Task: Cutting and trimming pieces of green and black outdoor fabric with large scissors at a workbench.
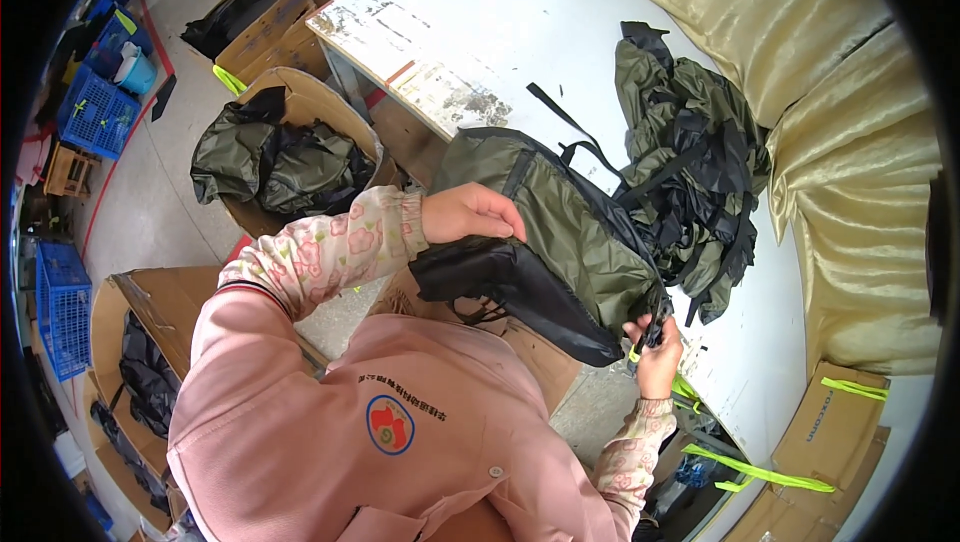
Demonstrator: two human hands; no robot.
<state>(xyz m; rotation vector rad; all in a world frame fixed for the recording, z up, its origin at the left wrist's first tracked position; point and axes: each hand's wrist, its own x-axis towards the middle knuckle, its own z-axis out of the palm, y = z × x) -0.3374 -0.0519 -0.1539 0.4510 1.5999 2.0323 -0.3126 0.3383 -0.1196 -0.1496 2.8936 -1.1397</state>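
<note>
Fingers: left hand (470, 212) grips olive bag (560, 232) | right hand (655, 357) pinches black strap (655, 327), fingertips hidden

1. A garment or bag-making workshop: a worn white worktable (560, 32) carries a heap of olive-and-black bags with straps (690, 162).
2. Open cardboard boxes (300, 112) of the same goods and blue plastic crates (92, 112) crowd the concrete floor (150, 212).

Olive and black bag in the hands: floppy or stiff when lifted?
Likely floppy: the olive and black bag sags and folds between the left hand and right hand. Probably light, thin fabric. Its loose black straps may dangle and snag.
</note>
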